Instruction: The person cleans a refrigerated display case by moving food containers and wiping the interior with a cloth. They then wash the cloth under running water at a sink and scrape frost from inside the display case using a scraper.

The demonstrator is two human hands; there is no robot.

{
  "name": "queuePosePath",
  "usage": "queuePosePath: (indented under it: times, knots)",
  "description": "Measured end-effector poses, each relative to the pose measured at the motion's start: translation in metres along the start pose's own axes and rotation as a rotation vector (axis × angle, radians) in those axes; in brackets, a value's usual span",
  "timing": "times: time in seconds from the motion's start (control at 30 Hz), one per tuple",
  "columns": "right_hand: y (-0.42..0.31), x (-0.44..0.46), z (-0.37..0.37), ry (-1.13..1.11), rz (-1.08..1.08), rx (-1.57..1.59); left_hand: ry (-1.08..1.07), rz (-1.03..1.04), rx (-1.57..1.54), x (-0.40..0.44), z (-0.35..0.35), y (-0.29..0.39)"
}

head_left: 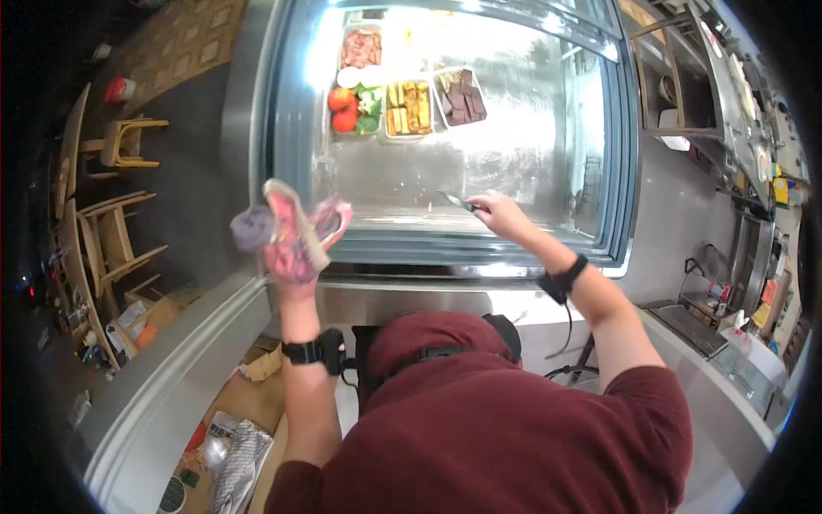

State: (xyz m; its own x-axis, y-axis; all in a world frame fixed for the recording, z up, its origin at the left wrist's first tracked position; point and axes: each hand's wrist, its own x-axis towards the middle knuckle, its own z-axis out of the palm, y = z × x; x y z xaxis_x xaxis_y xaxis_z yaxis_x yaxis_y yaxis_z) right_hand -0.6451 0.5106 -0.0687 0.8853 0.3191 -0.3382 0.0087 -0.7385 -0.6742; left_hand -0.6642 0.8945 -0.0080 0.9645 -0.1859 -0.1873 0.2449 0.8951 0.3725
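Observation:
My left hand (294,272) is held up at the left edge of the cabinet, under a bundle of pink and greyish cloth-like pieces (295,227) that I cannot make out exactly. Most of its fingers are hidden by the bundle. Over the steel cabinet floor (385,176), my right hand (497,212) is closed round a small dark-handled tool (458,202), its thin tip pointing left. Small light crumbs lie near that tip. Beyond stand trays of raw meat (361,49), tomatoes and green vegetables (344,111), yellow-brown pieces (408,107) and dark red-brown blocks (462,97).
The cabinet's raised grey frame (428,246) runs between my body and the steel floor. Wooden stools (128,144) stand at the left. Lower left, a box area holds a silvery bag (240,467). A fan (709,261) and metal shelving are at the right.

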Motion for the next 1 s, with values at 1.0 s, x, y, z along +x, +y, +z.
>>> queuePosePath:
  times: [1.0]
  knots:
    - [0.136, 0.182, 0.176, -0.1, -0.583, -0.208, 0.407, -0.095, -0.09, -0.014, -0.048, 0.004]
